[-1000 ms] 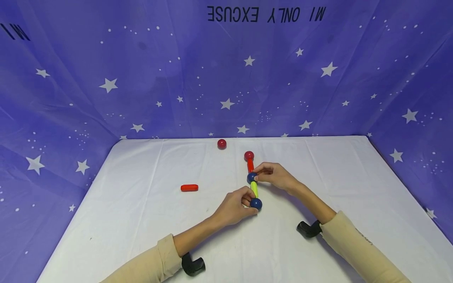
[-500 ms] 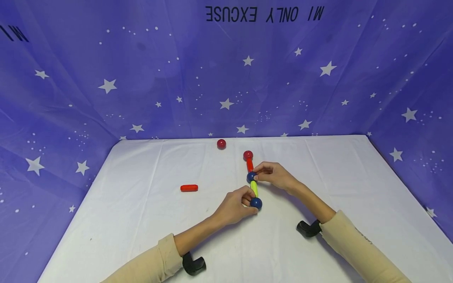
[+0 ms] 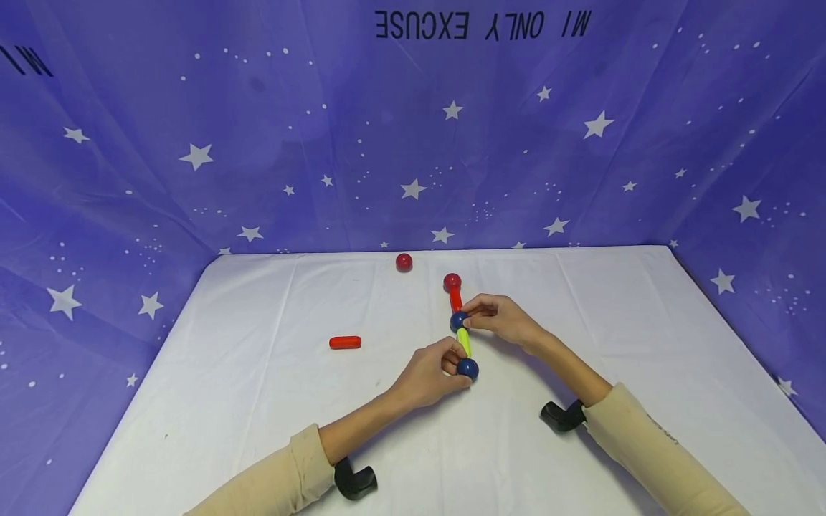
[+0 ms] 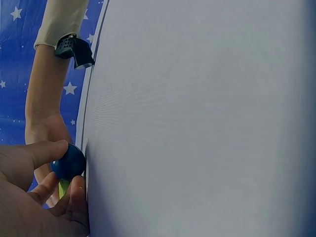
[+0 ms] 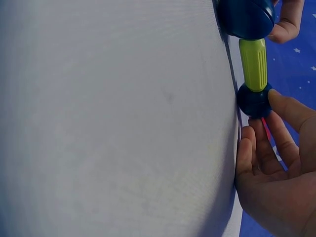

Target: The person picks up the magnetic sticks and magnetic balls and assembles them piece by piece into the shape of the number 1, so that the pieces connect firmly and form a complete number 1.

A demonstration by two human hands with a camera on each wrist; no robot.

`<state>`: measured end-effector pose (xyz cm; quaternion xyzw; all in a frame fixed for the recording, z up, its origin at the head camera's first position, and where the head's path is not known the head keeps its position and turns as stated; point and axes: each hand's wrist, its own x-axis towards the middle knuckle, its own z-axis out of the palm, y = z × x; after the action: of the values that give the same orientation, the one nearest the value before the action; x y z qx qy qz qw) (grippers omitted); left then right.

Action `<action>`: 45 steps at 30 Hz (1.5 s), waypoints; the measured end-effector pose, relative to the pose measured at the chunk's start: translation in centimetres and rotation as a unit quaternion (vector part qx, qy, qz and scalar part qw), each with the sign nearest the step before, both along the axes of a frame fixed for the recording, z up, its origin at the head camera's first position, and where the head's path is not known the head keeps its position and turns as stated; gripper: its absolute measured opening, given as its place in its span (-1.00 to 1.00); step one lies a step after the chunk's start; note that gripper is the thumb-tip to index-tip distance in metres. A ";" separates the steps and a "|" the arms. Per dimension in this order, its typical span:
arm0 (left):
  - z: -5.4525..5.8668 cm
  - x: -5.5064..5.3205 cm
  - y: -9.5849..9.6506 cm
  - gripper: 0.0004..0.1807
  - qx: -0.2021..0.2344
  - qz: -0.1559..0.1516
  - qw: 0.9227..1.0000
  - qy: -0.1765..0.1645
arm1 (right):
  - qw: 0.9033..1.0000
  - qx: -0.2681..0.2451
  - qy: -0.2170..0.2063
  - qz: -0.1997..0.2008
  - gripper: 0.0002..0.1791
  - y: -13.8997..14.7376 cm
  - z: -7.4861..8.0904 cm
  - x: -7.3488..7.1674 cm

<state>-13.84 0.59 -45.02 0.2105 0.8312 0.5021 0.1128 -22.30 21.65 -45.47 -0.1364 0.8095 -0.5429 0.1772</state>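
A straight chain of magnetic balls and rods lies on the table in the head view. From far to near it has a red ball [image 3: 452, 282], a red rod [image 3: 455, 299], a blue ball [image 3: 459, 320], a yellow-green rod [image 3: 464, 344] and a second blue ball [image 3: 467, 369]. My left hand [image 3: 426, 374] pinches the nearest blue ball between thumb and fingers. With thumb and fingers, my right hand [image 3: 506, 320] holds the middle blue ball. The right wrist view shows the yellow-green rod [image 5: 254, 64] touching both blue balls.
A loose red rod [image 3: 345, 342] lies left of the chain. Another red ball [image 3: 404, 262] sits close to the far edge of the white table [image 3: 271, 401]. A purple star-patterned curtain [image 3: 361, 143] encloses the back and sides. Black wrist mounts [image 3: 355, 481] hang beneath both sleeves.
The whole chain has shifted very slightly away from me, with both hands keeping their hold on the two blue balls. The loose red rod and loose red ball have stayed put.
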 end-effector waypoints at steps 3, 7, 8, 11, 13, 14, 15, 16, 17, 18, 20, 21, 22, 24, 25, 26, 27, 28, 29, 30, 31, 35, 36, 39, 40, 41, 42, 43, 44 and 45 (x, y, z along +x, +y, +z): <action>0.0 0.0 0.0 -0.66 0.000 0.000 1.000 0.000 | 1.000 -0.001 -0.001 -0.001 -0.71 0.0 0.0 0.0; 0.0 0.0 0.1 -0.66 0.001 0.001 1.000 0.000 | 1.000 0.000 -0.003 -0.004 -0.71 0.0 0.0 0.0; 0.0 0.0 0.1 -0.66 0.001 0.001 1.000 0.000 | 1.000 0.000 -0.003 -0.004 -0.71 0.0 0.0 0.0; 0.1 -0.1 0.1 -0.66 -0.002 0.002 1.000 -0.002 | 1.000 0.000 -0.002 -0.005 -0.70 0.0 0.0 0.0; 0.1 -0.1 0.2 -0.66 -0.004 0.003 1.000 -0.002 | 1.000 -0.003 -0.001 -0.004 -0.70 0.0 0.0 0.0; 0.1 -0.1 0.2 -0.66 -0.005 0.003 1.000 -0.002 | 1.000 -0.006 0.001 -0.004 -0.70 0.1 0.0 0.0; 0.1 -0.1 0.2 -0.66 -0.005 0.003 1.000 -0.002 | 1.000 -0.008 0.001 -0.003 -0.70 0.1 -0.1 0.0; 0.1 -0.1 0.2 -0.66 -0.006 0.003 1.000 -0.003 | 1.000 -0.010 0.002 -0.002 -0.69 0.1 -0.1 0.0; 0.1 -0.2 0.2 -0.66 -0.006 0.003 1.000 -0.003 | 1.000 -0.013 0.003 -0.001 -0.69 0.1 0.0 0.0; 0.1 -0.2 0.2 -0.66 -0.006 0.002 1.000 -0.004 | 1.000 -0.014 0.004 -0.001 -0.69 0.1 0.0 0.1; 0.1 -0.2 0.2 -0.66 -0.004 0.000 1.000 -0.003 | 1.000 -0.016 0.004 0.000 -0.68 0.1 -0.1 0.1; 0.1 -0.2 0.2 -0.66 -0.003 0.000 1.000 -0.003 | 1.000 -0.017 0.004 -0.001 -0.68 0.1 -0.1 0.1; 0.1 -0.2 0.2 -0.66 -0.002 -0.001 1.000 -0.002 | 1.000 -0.016 0.005 -0.001 -0.68 0.1 0.0 0.1; 0.1 -0.2 0.2 -0.66 -0.002 -0.001 1.000 -0.003 | 1.000 -0.014 0.005 -0.001 -0.70 -0.1 0.4 0.3; 0.1 -0.2 0.1 -0.66 -0.002 -0.002 1.000 -0.003 | 1.000 -0.012 0.005 -0.001 -0.70 -0.3 0.8 0.5; 0.0 -0.2 0.1 -0.66 -0.003 -0.002 1.000 -0.003 | 1.000 -0.009 0.005 -0.002 -0.71 -0.4 1.2 0.7; 0.1 -0.2 0.0 -0.66 -0.003 -0.002 1.000 -0.004 | 1.000 -0.005 0.005 -0.001 -0.71 -0.6 1.7 0.9; 0.1 -0.2 -0.2 -0.66 -0.003 -0.003 1.000 -0.005 | 1.000 -0.002 0.004 -0.002 -0.71 -0.7 1.9 1.0; 0.1 -0.1 -0.3 -0.66 -0.002 -0.004 1.000 -0.006 | 1.000 0.002 0.003 -0.001 -0.71 -0.8 2.1 1.1; 0.2 -0.1 -0.5 -0.66 -0.002 -0.004 1.000 -0.008 | 1.000 0.005 0.002 -0.002 -0.71 -0.9 2.1 1.0; 0.3 -0.1 -0.7 -0.67 -0.002 -0.005 1.000 -0.007 | 1.000 0.007 0.002 -0.002 -0.71 -0.9 1.9 0.9; 0.7 -0.2 -1.8 -0.68 -0.002 -0.005 1.000 -0.001 | 1.000 0.014 0.003 -0.007 -0.71 -0.6 0.8 0.3; 0.8 -0.2 -2.2 -0.68 -0.003 -0.005 1.000 0.003 | 1.000 0.013 0.002 -0.010 -0.71 -0.5 0.6 0.2; 1.2 -0.3 -3.6 -0.68 0.000 -0.002 1.000 0.026 | 1.000 0.015 -0.001 -0.014 -0.70 -0.4 0.3 0.0; 1.2 -0.4 -4.1 -0.68 -0.001 0.001 0.999 0.034 | 1.000 0.015 -0.003 -0.015 -0.70 -0.4 0.3 0.0; 1.3 -0.5 -4.6 -0.68 -0.003 0.005 0.999 0.044 | 1.000 0.015 -0.005 -0.015 -0.69 -0.4 0.2 0.0; 1.5 -0.5 -5.1 -0.68 -0.006 0.011 0.999 0.052 | 1.000 0.015 -0.006 -0.015 -0.69 -0.4 0.2 0.0; 1.6 -0.5 -5.7 -0.68 -0.012 0.017 0.998 0.060 | 1.000 0.016 -0.006 -0.015 -0.69 -0.4 0.2 0.0; 1.7 -0.6 -6.3 -0.68 -0.019 0.023 0.997 0.071 | 1.000 0.016 -0.007 -0.015 -0.69 -0.3 0.2 0.0; 1.9 -0.7 -6.8 -0.67 -0.026 0.029 0.996 0.078 | 1.000 0.016 -0.007 -0.016 -0.69 -0.3 0.2 0.0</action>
<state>-14.58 -6.22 -43.17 0.2212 0.8562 0.4654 0.0386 -22.31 21.36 -45.29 -0.1167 0.8187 -0.5339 0.1762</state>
